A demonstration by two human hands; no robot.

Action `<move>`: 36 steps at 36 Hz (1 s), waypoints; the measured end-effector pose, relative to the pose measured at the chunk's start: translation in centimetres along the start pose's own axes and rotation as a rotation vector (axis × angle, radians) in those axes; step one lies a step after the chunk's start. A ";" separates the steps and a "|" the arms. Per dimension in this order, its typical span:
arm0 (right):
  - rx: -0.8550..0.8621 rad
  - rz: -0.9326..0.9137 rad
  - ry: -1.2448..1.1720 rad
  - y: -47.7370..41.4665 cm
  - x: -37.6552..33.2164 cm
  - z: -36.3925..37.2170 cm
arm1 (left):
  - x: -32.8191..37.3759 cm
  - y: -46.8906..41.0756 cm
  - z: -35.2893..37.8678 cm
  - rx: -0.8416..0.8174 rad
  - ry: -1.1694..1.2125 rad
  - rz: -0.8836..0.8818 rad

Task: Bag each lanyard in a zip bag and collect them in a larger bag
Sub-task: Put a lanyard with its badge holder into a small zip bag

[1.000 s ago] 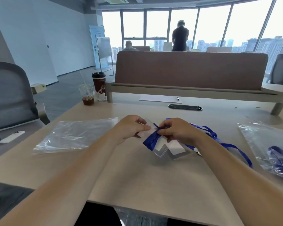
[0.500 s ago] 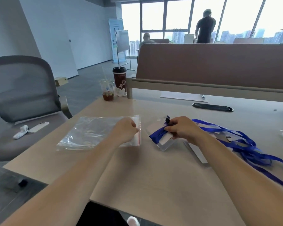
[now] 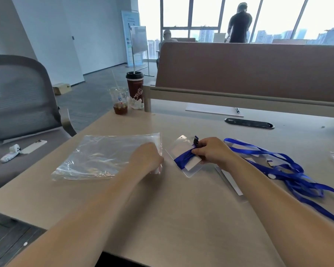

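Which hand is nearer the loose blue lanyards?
Right. The right hand, gripping a wrapped lanyard, is beside the loose lanyards; the left hand is farther left, on the zip bags.

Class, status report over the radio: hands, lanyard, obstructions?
Left hand pinching zip bag edge. Right hand gripping wrapped lanyard, not yet bagged. Loose lanyards lie right, apart from bag.

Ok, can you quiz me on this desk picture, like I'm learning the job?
1. True or false: the right hand holds a blue lanyard wrapped round its badge holder.
2. The tall lidded cup is: A green, B dark red-brown, C yellow?
3. Which hand touches the clear bags?
Key: 1 true. 2 B. 3 the left hand.
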State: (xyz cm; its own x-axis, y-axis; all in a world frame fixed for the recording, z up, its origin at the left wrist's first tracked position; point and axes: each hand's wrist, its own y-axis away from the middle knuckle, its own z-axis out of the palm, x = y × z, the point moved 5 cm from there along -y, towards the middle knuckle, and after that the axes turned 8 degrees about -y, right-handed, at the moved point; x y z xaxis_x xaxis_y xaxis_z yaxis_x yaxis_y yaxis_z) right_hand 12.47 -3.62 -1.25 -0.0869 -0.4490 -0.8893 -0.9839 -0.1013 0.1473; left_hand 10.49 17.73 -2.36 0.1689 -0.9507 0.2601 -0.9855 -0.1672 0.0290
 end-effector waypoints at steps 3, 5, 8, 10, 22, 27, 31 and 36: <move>0.022 -0.008 0.011 0.0 0.1 -0.1 | 0.0 0.0 0.0 0.016 -0.003 -0.018; 0.029 -0.008 0.033 0.1 0.1 -0.1 | 0.1 -0.1 -0.1 0.028 -0.001 -0.020; 0.031 -0.003 0.028 0.3 0.1 0.0 | -0.2 -0.1 -0.5 0.045 0.013 -0.014; 0.035 0.000 0.033 0.3 0.0 -0.1 | -0.4 0.0 -0.9 0.067 0.022 -0.004; 0.089 -0.006 -0.069 2.0 -1.2 -1.2 | 0.2 2.3 -3.0 0.096 0.048 0.118; 0.066 -0.018 -0.045 3.2 -2.0 -1.3 | 0.6 3.2 -3.3 0.111 0.071 0.120; 0.052 -0.013 0.022 3.8 -1.8 -1.4 | 1.1 4.1 -3.7 0.134 0.094 0.120; 0.035 0.003 0.008 4.8 -1.4 -1.6 | 1.9 4.8 -4.2 0.149 0.125 0.153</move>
State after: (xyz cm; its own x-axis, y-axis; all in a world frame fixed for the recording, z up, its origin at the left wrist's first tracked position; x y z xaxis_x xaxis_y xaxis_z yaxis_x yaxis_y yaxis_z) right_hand 8.16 -4.92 1.43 -0.0891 -0.4567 -0.8851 -0.9884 -0.0688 0.1351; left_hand 5.95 16.27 2.36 0.0052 -0.9297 0.3683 -0.9847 -0.0689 -0.1602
